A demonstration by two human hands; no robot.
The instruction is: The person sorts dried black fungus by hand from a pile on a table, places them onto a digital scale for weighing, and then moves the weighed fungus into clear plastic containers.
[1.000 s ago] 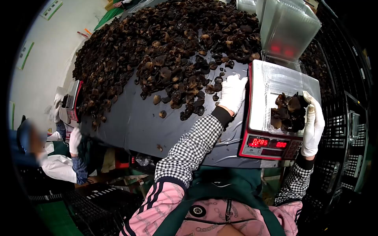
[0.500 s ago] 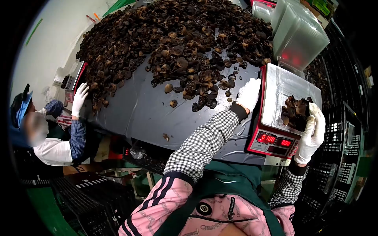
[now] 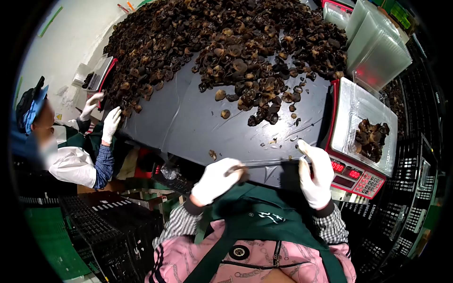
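Left hand (image 3: 218, 181): fingers curled by a blurred dark piece (image 3: 244, 173), grip cannot be told | right hand (image 3: 315, 175): open, thumb and fingers apart, beside scale (image 3: 357, 170) | fungus (image 3: 373, 140): in clear tray (image 3: 370, 104) on scale | pile (image 3: 226, 52): across worktop (image 3: 174, 123), beyond both hands

A white-gloved right hand (image 3: 317, 177) partly hides a red digital scale (image 3: 350, 183) at centre right; the top edge crops heaped dark-brown, curled pieces (image 3: 226, 52).
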